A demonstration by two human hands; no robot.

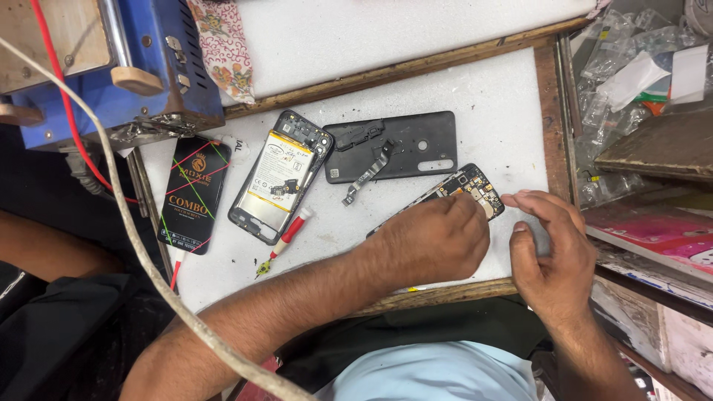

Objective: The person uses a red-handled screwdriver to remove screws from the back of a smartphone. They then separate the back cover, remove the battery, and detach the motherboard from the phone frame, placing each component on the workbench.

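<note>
1. Left hand [434, 241] lies knuckles-up over the opened phone [475, 187] near the front right corner of the white work mat [483, 104], its fingers curled together and pressing down on the phone's middle; whether they pinch a small part or tool underneath cannot be told, as the palm hides the fingertips.
2. Right hand [546, 252] stands just beside the phone's right end, fingers loosely curved and apart, thumb tucked inward; it clamps on nothing visible and seems to steady or guard the phone's edge.
3. Only the phone's upper end shows, with its bare circuit board and camera area exposed; it lies tilted, pointing toward the mat's right edge, probably so both hands can meet over it close to the body.
4. Both forearms come in from the front edge, the left one reaching diagonally across from the front left corner, the right wrist bent sharply inward.
5. Set aside toward the mat's middle are a second phone frame with its battery [278, 178] showing, a dark back cover [401, 145] with a flex ribbon strip [369, 174] resting on it, and a red-and-white screwdriver [286, 239] just beside the battery frame: within reach, yet well apart from the hands.
6. At the left edge a black retail packet [191, 194] lies partly under a blue machine [141, 67], and a grey cable [126, 223] crosses in front of the view.
</note>
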